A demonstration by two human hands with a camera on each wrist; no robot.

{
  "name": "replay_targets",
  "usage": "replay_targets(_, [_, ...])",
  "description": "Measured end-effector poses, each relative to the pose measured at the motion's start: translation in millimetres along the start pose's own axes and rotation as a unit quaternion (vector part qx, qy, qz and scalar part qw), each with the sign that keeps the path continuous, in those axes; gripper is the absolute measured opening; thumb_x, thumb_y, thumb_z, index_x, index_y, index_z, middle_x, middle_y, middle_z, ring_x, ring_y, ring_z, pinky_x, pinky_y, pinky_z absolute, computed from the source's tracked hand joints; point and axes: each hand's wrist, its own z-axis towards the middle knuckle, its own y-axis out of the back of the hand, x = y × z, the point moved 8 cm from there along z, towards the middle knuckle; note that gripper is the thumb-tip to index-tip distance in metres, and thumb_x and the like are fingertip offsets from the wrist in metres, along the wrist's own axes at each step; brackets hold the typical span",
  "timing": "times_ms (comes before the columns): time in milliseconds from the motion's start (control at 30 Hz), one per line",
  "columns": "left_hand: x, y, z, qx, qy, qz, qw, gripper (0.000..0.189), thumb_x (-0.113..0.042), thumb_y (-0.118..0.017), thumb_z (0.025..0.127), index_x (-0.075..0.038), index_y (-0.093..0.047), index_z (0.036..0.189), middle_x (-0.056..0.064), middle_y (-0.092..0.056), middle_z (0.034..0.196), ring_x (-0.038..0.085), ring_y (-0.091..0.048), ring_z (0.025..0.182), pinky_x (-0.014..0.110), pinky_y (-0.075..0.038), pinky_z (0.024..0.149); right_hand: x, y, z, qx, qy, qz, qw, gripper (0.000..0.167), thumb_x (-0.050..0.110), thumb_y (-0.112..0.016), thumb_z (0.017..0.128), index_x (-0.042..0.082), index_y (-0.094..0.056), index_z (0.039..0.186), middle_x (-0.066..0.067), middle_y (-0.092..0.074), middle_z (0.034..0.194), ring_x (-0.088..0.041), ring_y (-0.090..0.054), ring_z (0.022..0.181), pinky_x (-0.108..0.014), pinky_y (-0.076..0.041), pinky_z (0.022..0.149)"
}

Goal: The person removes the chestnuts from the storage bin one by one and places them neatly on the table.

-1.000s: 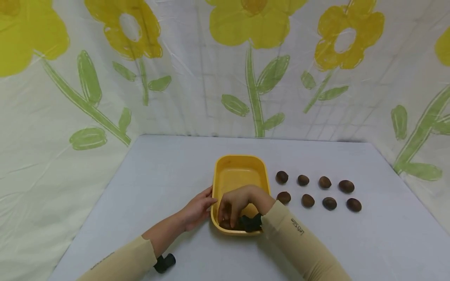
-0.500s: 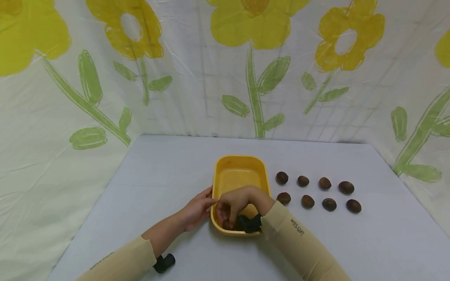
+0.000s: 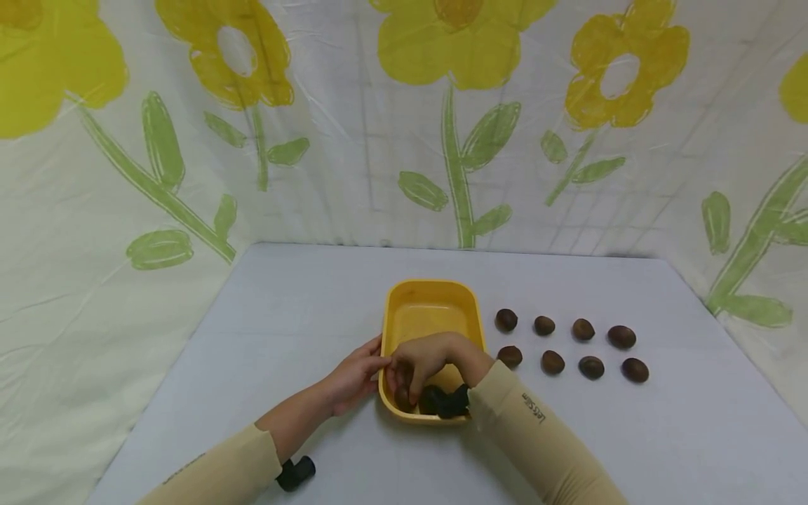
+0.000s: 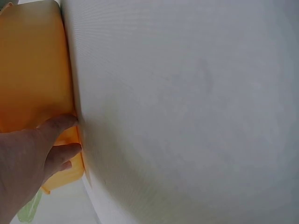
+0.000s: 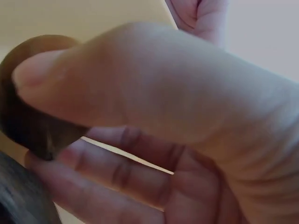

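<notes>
A yellow plastic container point(image 3: 435, 322) stands mid-table in the head view. My right hand point(image 3: 423, 361) reaches down into its near left corner. Between thumb and fingers it pinches a brown chestnut point(image 5: 28, 112), seen large in the right wrist view. Another dark chestnut point(image 5: 18, 191) shows just below that one, partly cut off by the frame edge. My left hand point(image 3: 353, 375) rests against the container's left side, thumb at the rim. In the left wrist view its relaxed fingers point(image 4: 65, 151) lie along the outer wall.
Right of the container, several chestnuts point(image 3: 553, 362) lie in two rows on the pale table point(image 3: 303, 294). A black wrist device point(image 3: 451, 401) on the right arm covers the container's near part; another point(image 3: 297, 473) shows under the left sleeve. A flower-printed sheet point(image 3: 328, 196) hangs behind.
My right fingers have closed on the chestnut and shifted slightly left and up with it inside the container. The left hand, the container and the rows of chestnuts have stayed in place.
</notes>
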Motion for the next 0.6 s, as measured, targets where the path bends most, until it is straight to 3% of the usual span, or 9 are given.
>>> replay_targets(300, [1.6, 1.4, 0.6, -0.001, 0.001, -0.002, 1.0000, 0.058, -0.018, -0.036, 0.100, -0.014, -0.009, 0.151, 0.009, -0.015, 0.157, 0.032, -0.023, 0.141, 0.051, -0.032, 0.108, 3, 16, -17.0, -0.075, 0.009, 0.013, 0.9971, 0.024, -0.003, -0.070, 0.075, 0.000, -0.063, 0.098, -0.005, -0.069, 0.089, -0.008, -0.063, 0.079, -0.022, -0.054, 0.073])
replay_targets(600, [1.0, 0.2, 1.8, 0.000, 0.003, -0.016, 0.9999, 0.057, -0.015, -0.032, 0.100, -0.012, -0.006, 0.151, 0.009, -0.014, 0.157, 0.032, -0.028, 0.139, 0.050, -0.033, 0.108, 9, 41, -42.5, -0.175, 0.063, 0.013, 0.9825, 0.023, 0.003, -0.071, 0.077, 0.003, -0.062, 0.098, -0.007, -0.069, 0.093, -0.012, -0.064, 0.083, -0.027, -0.055, 0.077])
